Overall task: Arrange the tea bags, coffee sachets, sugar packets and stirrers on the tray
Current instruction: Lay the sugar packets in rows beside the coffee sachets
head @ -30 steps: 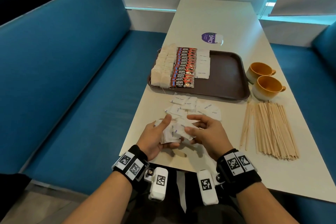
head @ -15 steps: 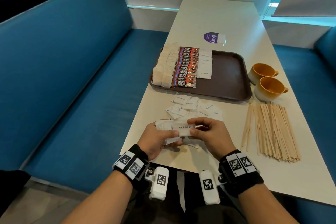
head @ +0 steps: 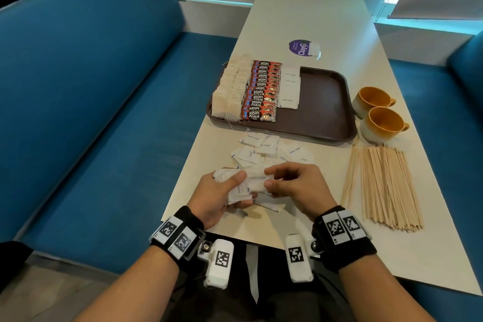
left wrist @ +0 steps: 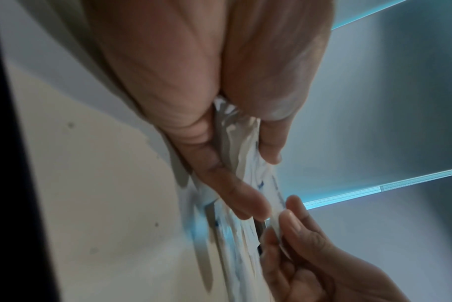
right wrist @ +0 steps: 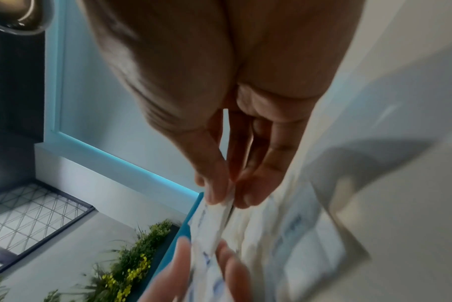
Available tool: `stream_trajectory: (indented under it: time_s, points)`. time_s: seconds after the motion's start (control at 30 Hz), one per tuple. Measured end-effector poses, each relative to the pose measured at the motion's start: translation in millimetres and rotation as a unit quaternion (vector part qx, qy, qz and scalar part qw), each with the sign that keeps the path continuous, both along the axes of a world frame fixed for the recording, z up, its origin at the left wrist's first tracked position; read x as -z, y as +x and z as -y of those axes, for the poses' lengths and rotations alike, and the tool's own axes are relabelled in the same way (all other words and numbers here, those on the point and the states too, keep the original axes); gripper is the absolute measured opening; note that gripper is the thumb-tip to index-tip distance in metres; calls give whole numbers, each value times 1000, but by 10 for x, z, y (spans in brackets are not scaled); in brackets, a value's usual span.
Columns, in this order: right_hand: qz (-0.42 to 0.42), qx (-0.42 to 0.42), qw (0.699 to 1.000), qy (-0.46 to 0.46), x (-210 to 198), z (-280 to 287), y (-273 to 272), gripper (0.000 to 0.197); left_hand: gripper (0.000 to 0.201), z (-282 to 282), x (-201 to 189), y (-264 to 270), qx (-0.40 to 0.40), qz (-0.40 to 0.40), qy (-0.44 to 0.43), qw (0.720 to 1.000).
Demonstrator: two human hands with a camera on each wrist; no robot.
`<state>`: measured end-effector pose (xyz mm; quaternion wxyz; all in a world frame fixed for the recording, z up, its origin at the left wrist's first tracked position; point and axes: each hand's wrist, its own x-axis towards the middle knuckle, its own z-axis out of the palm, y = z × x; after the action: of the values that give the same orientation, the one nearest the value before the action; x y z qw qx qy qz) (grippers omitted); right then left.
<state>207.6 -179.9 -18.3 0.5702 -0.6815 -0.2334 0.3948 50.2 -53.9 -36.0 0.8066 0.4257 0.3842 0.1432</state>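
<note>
My left hand (head: 230, 188) grips a stack of white sugar packets (head: 239, 192) near the table's front edge. My right hand (head: 271, 180) pinches the top packet (head: 257, 180) of that stack between thumb and fingers. In the left wrist view the stack (left wrist: 245, 163) sits between my thumb and fingers. More loose sugar packets (head: 264, 149) lie just beyond my hands. The brown tray (head: 324, 102) holds rows of tea bags (head: 230, 89), red coffee sachets (head: 261, 89) and sugar packets (head: 290, 86). Wooden stirrers (head: 384, 185) lie in a bundle to the right.
Two yellow cups (head: 376, 110) stand right of the tray. A purple round sticker (head: 300, 47) with a tea bag on it lies behind the tray. Blue bench seats (head: 104, 112) flank the white table (head: 300, 13).
My right hand has laid a sugar packet onto the stack in my left hand and now pinches it there. The head view has shifted slightly.
</note>
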Motion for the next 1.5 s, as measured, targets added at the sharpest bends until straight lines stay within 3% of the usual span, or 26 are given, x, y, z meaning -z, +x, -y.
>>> stream_trajectory:
  time_s: [0.3, 0.57, 0.73, 1.1, 1.33, 1.5]
  points:
    - [59, 123, 989, 61, -417, -373, 1089, 22, 36, -59, 43, -48, 28, 43, -33, 998]
    - [70, 110, 988, -86, -211, -1030, 1845, 17, 31, -53, 84, -29, 21, 43, -39, 998]
    - [76, 78, 983, -149, -134, -1198, 1861, 22, 29, -51, 88, -20, 22, 44, -39, 998]
    - [150, 68, 955, -248, -110, -1367, 1917, 11, 32, -72, 146, -15, 17, 54, -48, 997]
    - [178, 115, 963, -164, -247, -1192, 1747, 7, 32, -63, 138, -9, 14, 51, -42, 998]
    - [164, 88, 981, -57, -454, -829, 1192, 6, 36, -53, 139, -9, 6, 45, -32, 998]
